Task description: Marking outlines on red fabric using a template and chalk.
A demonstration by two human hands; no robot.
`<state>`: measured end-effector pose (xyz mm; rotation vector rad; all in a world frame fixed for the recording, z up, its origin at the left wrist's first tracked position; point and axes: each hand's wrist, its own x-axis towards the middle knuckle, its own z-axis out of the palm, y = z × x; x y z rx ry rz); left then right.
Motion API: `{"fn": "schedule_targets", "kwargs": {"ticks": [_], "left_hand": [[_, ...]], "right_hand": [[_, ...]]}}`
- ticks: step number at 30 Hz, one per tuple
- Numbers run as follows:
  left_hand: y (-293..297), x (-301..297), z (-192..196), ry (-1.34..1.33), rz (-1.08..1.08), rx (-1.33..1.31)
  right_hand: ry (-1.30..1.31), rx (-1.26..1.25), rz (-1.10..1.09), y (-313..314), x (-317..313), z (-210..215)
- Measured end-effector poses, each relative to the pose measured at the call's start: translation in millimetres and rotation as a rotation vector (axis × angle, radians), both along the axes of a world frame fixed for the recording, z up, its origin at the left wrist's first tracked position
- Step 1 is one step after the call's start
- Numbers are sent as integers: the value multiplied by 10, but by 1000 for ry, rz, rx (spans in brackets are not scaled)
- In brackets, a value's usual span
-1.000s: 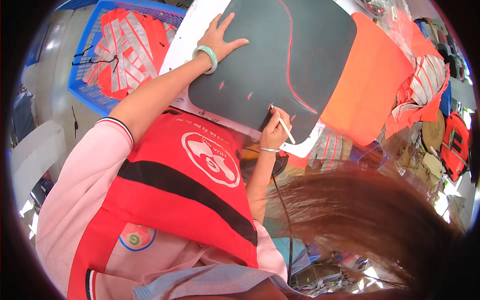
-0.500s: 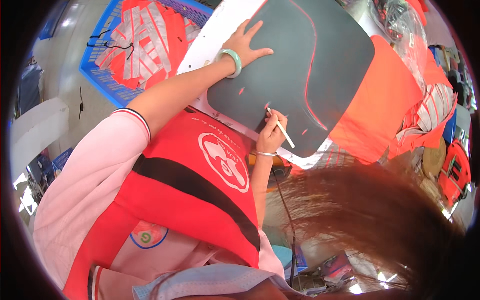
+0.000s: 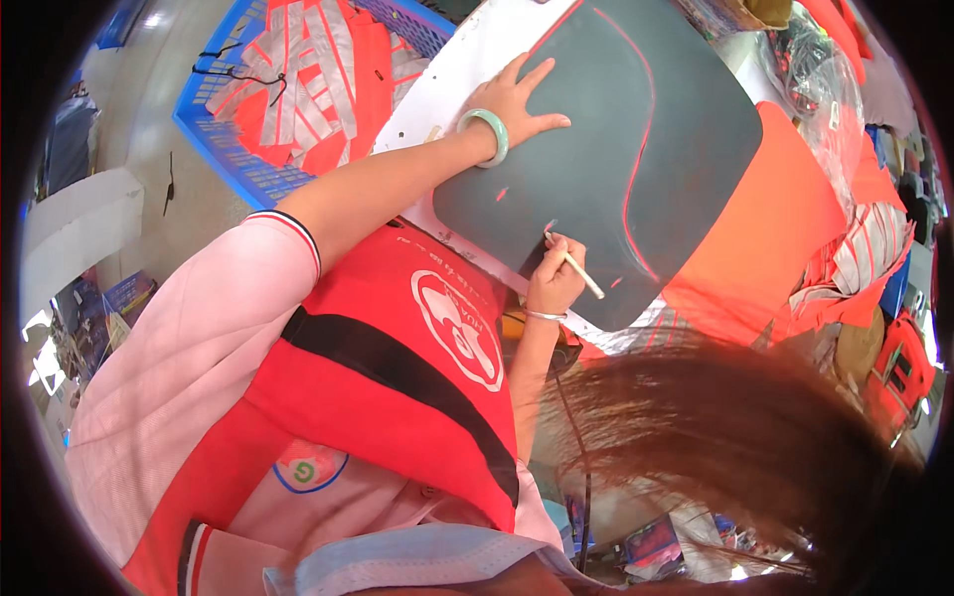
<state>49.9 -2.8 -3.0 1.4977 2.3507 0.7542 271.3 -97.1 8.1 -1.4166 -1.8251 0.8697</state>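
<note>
A dark grey-green flat sheet (image 3: pixel 586 129) with rounded corners lies on a white surface, with a long curved red line and several short red marks drawn on it. My left hand (image 3: pixel 511 107), with a pale green bangle at the wrist, rests flat on the sheet's left part, fingers spread. Near the sheet's close edge, my right hand (image 3: pixel 556 276) grips a slim white pencil (image 3: pixel 584 275). The pencil's tip meets the sheet beside a small reddish-white mark. Whether it is pressing down cannot be made out.
A blue plastic basket (image 3: pixel 204 159) on the left holds orange pieces with grey reflective strips. Orange fabric (image 3: pixel 750 214) spreads to the right of the sheet, beside clear plastic bags (image 3: pixel 815 94) and more striped pieces (image 3: pixel 860 253). Long hair (image 3: pixel 725 427) covers the lower right.
The whole view has shifted, so everything appears slightly farther right and lower. Both hands keep nearly the same places on the sheet, and the right still holds the pencil.
</note>
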Motion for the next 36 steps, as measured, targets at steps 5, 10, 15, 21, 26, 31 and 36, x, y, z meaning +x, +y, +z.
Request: {"fn": "schedule_targets", "kwargs": {"ticks": [5,10,15,21,26,31,36], "left_hand": [[10,20,31,0,2,5],[26,14,53,-2,-3,0],[33,12,81,-8,6,-37],[60,30,82,-22,-1,-37],[70,37,51,-27,-19,37],[12,-25,160,-110,-27,-19],[-46,-40,89,-80,-42,160]], "right_hand": [[250,-194,-54,-46,-243,139],[156,-169,79,-10,-585,67],[94,-94,108,50,-639,46],[-39,144,243,94,-625,154],[57,-117,192,336,-491,202],[99,-3,-374,924,290,131],[-627,17,-730,1306,1215,-127]]}}
